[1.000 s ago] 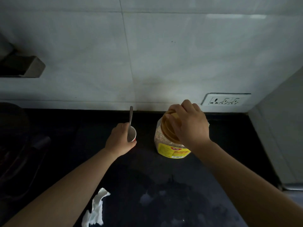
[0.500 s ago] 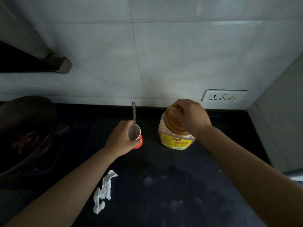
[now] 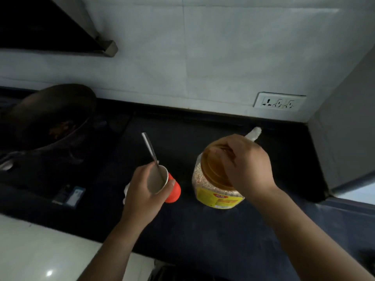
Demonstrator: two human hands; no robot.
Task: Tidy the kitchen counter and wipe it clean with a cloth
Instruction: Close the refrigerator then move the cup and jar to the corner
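Note:
My left hand (image 3: 142, 195) grips a red paper cup (image 3: 172, 189) with a white inside, held above the black counter (image 3: 203, 230). A metal spoon (image 3: 151, 153) stands in the cup and leans back to the left. My right hand (image 3: 247, 167) holds the amber lid of a clear plastic jar (image 3: 215, 191) with a yellow label and pale grains inside; the jar looks lifted and tilted. A scrap of white paper (image 3: 126, 192) peeks out from behind my left hand. A white object (image 3: 253, 133) shows behind my right hand.
A dark wok (image 3: 50, 116) with food sits on the stove at the left. A hood corner (image 3: 107, 47) hangs above it. A wall socket (image 3: 279, 102) is at the back right, a grey side wall (image 3: 345, 128) at the right. A small blue-white packet (image 3: 70, 194) lies on the counter.
Both hands have risen off the counter, with the cup and the jar carried nearer to me. The view has swung left and back, which brings the wok and the counter's front edge in.

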